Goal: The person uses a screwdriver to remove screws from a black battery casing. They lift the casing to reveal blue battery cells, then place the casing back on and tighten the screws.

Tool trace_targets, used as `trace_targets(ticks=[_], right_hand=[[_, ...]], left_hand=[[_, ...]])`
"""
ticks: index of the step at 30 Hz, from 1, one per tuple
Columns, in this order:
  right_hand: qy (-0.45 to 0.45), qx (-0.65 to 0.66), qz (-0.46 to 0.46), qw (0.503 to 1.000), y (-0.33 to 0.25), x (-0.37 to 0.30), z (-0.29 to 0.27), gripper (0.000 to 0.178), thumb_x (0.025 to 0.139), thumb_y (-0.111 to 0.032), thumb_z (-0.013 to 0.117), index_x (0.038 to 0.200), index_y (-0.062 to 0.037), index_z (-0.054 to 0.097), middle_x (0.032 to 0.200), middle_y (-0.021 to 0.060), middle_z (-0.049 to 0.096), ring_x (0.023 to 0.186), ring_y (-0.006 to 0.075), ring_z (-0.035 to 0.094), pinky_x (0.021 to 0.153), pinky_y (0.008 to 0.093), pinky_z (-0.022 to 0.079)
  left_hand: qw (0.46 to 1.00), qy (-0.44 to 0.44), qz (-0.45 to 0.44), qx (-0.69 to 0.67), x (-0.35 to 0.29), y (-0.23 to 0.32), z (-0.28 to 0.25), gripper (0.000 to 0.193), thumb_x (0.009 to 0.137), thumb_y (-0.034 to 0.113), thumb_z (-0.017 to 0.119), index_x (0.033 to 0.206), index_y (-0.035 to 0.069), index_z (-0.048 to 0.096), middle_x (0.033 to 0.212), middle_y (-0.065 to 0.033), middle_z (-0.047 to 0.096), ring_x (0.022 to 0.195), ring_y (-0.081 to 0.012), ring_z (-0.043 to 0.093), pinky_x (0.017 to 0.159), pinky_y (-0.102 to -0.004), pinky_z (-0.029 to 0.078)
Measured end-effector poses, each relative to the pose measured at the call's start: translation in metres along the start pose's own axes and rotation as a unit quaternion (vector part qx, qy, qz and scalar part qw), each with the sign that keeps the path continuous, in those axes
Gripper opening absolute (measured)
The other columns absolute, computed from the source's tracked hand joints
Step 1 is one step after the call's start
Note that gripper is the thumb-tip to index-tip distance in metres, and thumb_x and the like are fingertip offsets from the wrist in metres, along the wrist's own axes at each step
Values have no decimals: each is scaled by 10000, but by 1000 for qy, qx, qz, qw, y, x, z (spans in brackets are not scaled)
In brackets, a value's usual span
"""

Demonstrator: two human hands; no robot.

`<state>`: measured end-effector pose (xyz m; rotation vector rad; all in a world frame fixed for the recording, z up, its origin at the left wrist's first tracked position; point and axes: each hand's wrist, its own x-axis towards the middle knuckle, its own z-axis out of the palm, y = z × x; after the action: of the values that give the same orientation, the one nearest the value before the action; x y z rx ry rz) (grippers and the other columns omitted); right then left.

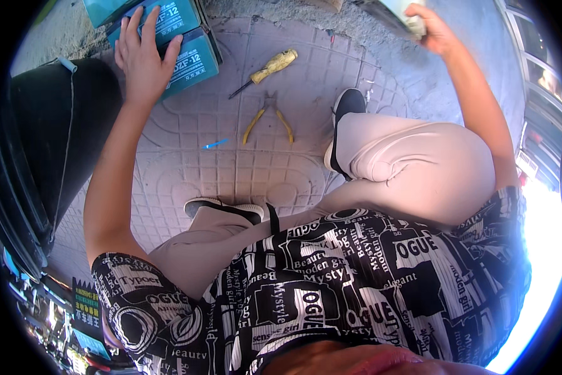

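My left hand (144,59) lies with spread fingers across teal battery-like blocks (192,62) that stand side by side at the upper left. Its fingertips rest on their printed faces. At the upper right my right hand (439,32) is closed round a pale, blurred object (412,25), whose kind I cannot make out. On the paving between the hands lies a screwdriver (273,66) with a yellow handle, its shaft pointing to the lower left. Just below it, pliers (268,119) with yellow grips lie with their handles apart.
A small blue strip (216,144) lies on the patterned paving (187,175). At the left stands a large black ribbed object (62,125) with a thin cord hanging over it. My shoes (349,103) and bent knee take up the middle right. A rough concrete edge runs along the top.
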<state>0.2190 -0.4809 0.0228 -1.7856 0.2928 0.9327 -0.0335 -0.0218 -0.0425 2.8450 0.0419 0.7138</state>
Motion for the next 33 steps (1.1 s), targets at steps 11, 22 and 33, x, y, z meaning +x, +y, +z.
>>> trace_targets(ticks=[11, 22, 33], right_hand=[[104, 171, -215, 956, -125, -72, -10, 386, 850, -324, 611, 1135, -68, 563, 1021, 63, 641, 932, 174, 606, 784, 379, 511], [-140, 3, -443, 886, -159, -68, 103, 852, 888, -429, 591, 1472, -15, 129, 1420, 193, 382, 1240, 278, 472, 1029, 425, 367], [-93, -371, -404, 831, -96, -6, 205, 507, 844, -238, 664, 1272, -20, 502, 1206, 163, 587, 1083, 258, 593, 908, 356, 477]], left_hand=[[998, -41, -40, 14, 8, 14, -7, 628, 870, 350, 586, 1418, 148, 356, 1479, -135, 280, 1386, -387, 199, 1087, -574, 161], [995, -74, -60, 3, 16, 20, -19, 635, 851, 318, 591, 1413, 130, 364, 1486, -139, 261, 1392, -389, 173, 1094, -572, 132], [991, -81, -74, -77, 6, 4, -26, 618, 819, 272, 638, 1380, 143, 415, 1483, -125, 282, 1403, -359, 182, 1103, -542, 136]])
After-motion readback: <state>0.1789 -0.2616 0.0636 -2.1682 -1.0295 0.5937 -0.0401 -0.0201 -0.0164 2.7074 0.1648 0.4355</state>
